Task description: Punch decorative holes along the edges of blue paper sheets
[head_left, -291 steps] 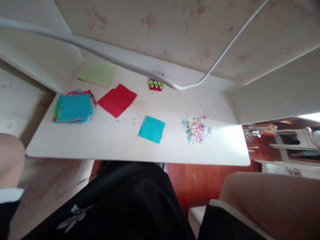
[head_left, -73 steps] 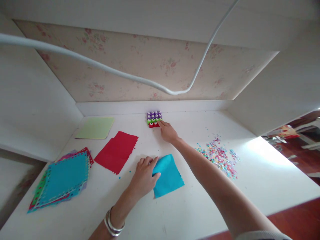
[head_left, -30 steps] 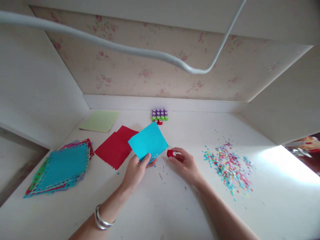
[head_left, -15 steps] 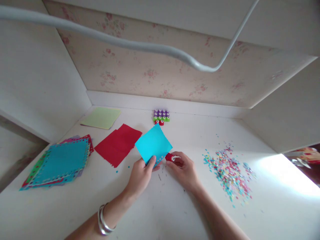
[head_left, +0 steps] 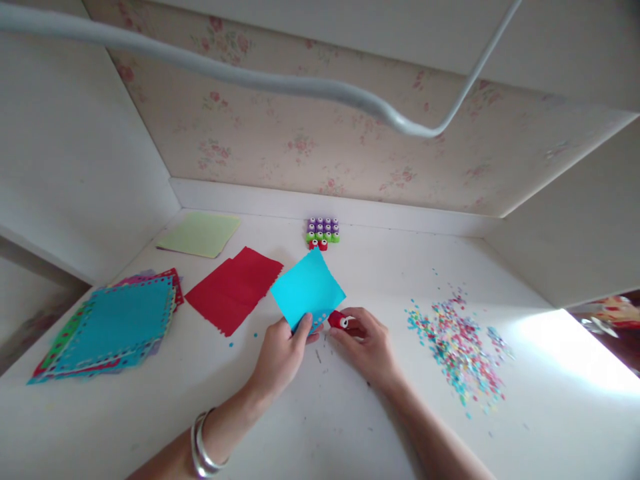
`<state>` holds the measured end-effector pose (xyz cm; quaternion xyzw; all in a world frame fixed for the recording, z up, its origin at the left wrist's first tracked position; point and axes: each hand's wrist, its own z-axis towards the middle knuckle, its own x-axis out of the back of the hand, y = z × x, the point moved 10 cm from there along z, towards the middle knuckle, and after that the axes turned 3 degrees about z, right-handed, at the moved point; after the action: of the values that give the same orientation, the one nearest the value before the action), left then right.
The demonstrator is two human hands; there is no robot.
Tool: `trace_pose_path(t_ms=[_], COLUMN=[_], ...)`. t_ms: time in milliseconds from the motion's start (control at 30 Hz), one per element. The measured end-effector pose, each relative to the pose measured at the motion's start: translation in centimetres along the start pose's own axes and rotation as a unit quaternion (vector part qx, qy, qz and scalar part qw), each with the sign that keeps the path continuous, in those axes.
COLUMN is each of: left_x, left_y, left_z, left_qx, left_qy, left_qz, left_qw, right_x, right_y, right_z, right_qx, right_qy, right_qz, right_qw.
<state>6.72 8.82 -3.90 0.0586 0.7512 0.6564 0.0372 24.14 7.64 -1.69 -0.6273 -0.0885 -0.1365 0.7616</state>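
A bright blue sheet of paper [head_left: 306, 283] is pinched at its lower corner by my left hand [head_left: 285, 343], thumb on top. Small punched holes show along its lower right edge, near the thumb. Between the thumb and fingers of my right hand [head_left: 367, 340] is a small red craft punch [head_left: 339, 320] with a white button. The punch sits right by the sheet's lower right edge; I cannot tell whether the paper is inside its slot. Just beyond the sheet stand rows of small purple, green and red punches [head_left: 323, 230].
Red sheets [head_left: 235, 290] lie to the left, pale green sheets [head_left: 200, 233] behind them. A stack of hole-edged coloured sheets [head_left: 117, 320] is at far left. Colourful confetti [head_left: 463, 347] is scattered on the right of the white table [head_left: 320, 433]. A white bar [head_left: 300, 87] crosses above.
The red punch and my right hand have shifted very slightly left and down along the blue paper's edge. My left hand keeps the sheet nearly still. The view has moved a little.
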Motion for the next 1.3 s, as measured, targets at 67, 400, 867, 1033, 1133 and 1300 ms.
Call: trace_pose_path(t_ms=[67, 400, 867, 1033, 1133, 1300], left_x=[0.0, 0.2, -0.1, 0.1, 0.0, -0.1], left_y=[0.1, 0.5, 1.4, 0.8, 0.7, 1.0], left_z=[0.0, -0.3, -0.6, -0.5, -0.4, -0.5], left_qx=[0.003, -0.014, -0.041, -0.015, -0.012, -0.019], left_qy=[0.000, 0.006, -0.009, -0.005, -0.006, -0.013], left_qz=[0.012, 0.052, 0.116, 0.065, 0.045, 0.090], left_qw=[1.000, 0.999, 0.992, 0.998, 0.999, 0.996], right_x=[0.1, 0.1, -0.4, -0.4, -0.4, -0.3], right_y=[0.0, 0.2, -0.1, 0.3, 0.3, 0.0], right_z=[0.0, -0.1, 0.0, -0.1, -0.1, -0.1], right_qx=[0.003, -0.002, 0.002, 0.001, 0.000, 0.002], right_qy=[0.002, 0.000, -0.019, -0.018, -0.020, -0.016], right_qz=[-0.003, -0.022, 0.000, -0.012, -0.016, -0.005], right_qw=[1.000, 1.000, 1.000, 1.000, 1.000, 1.000])
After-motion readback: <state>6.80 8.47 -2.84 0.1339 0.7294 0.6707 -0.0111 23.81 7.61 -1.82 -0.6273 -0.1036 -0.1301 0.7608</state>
